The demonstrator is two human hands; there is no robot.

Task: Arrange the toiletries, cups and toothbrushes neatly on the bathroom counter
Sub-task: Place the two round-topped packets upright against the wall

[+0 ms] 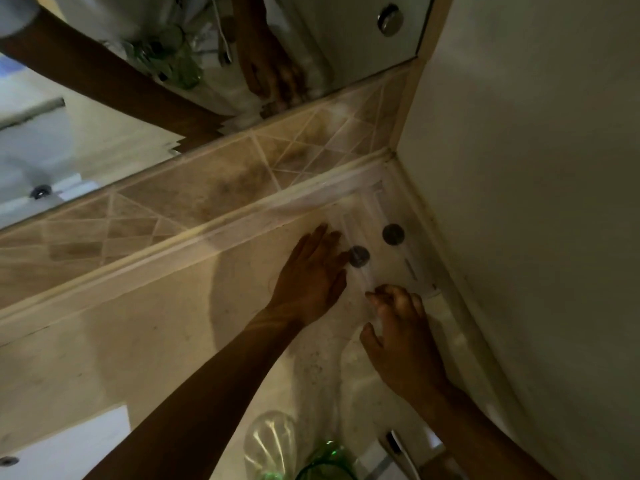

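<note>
Two white tubes with round silver caps sit in the far right corner of the beige counter (138, 341). The nearer tube (363, 271) lies between my hands and the farther tube (408, 261) is against the wall. My left hand (311, 275) rests flat beside the nearer tube, fingers stretched out and touching its cap end. My right hand (398, 327) curls its fingers and thumb around that tube's lower end. A clear cup (270, 441) and a green cup (325, 462) stand at the bottom edge, between my forearms.
A mirror (104, 116) above the tiled backsplash (207, 188) reflects my arms and the cups. The white side wall (536, 202) closes the corner on the right. A white object with a silver cap (62, 445) sits bottom left. A slim silver-and-white handle (398, 448) lies bottom right.
</note>
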